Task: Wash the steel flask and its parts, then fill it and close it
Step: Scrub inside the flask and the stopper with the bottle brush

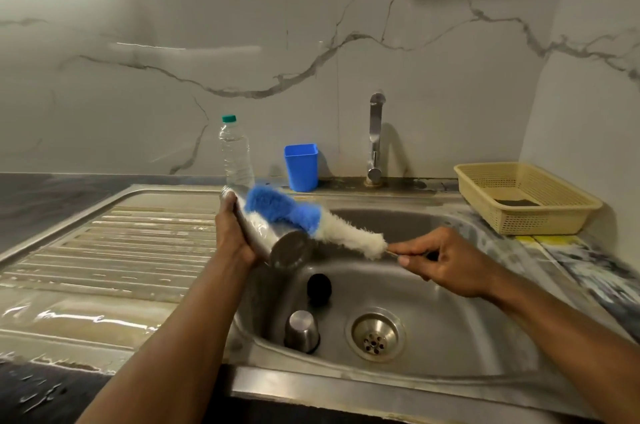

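Note:
My left hand [232,233] grips the steel flask [273,238], held tilted over the sink with its flat base toward me. My right hand [440,259] holds the thin handle of a bottle brush [304,217] with blue and white bristles, which lies against the flask's outer side. In the sink basin [450,337] a steel cup-shaped cap [302,330] stands upside down, and a black stopper [319,287] lies just behind it. The flask's mouth points away from me and is hidden.
A clear water bottle with a green cap [235,153] and a blue plastic cup [301,166] stand behind the sink. The tap [375,136] rises at the back. A cream plastic basket [526,197] sits at right. A wet ribbed drainboard [110,243] lies to the left.

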